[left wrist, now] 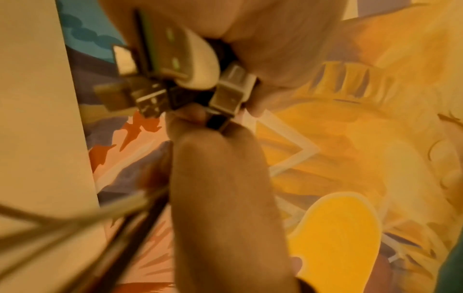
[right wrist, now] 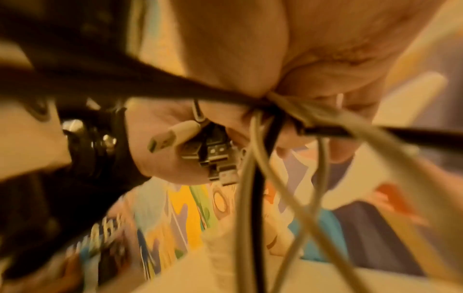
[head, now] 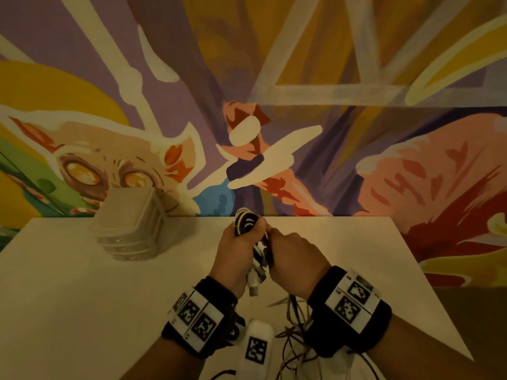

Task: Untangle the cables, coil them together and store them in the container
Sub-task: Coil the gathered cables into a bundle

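fingers (head: pixel 259 223) of the left hand (head: pixel 236 252) are clenched around a bundle of black and white cables (head: pixel 247 222), a coiled loop of which rises above the fist, while the right hand (head: pixel 295 260) presses in from the other side, its fingers curled tight on the same bundle. both hands are raised above the white counter (head: pixel 82 311), knuckles nearly touching, with several usb plugs (head: pixel 256 283) hanging out from under the left palm. loose strands of cable (head: pixel 295 325) trail down between the wrists toward the near edge of the counter, some thin and dark, some pale. in the left wrist view the plugs (left wrist: pixel 175 79) crowd together at the fingertips, metal ends facing the camera, and blurred cords run off to the lower left. in the right wrist view pale and black cords (right wrist: pixel 255 178) fan out from the grip of the right hand and cross in front of the lens, partly hiding the left hand's plugs (right wrist: pixel 213 152) behind them. a clear, lidded plastic container (head: pixel 131 229) stands on the counter to the left, well apart from the hands, near the far edge by the wall. a brightly painted mural (head: pixel 274 105) fills the wall behind the counter. each wrist wears a black strap with white marker tiles (head: pixel 197 319), and a white block with a printed marker (head: pixel 256 349) sits low between the forearms.
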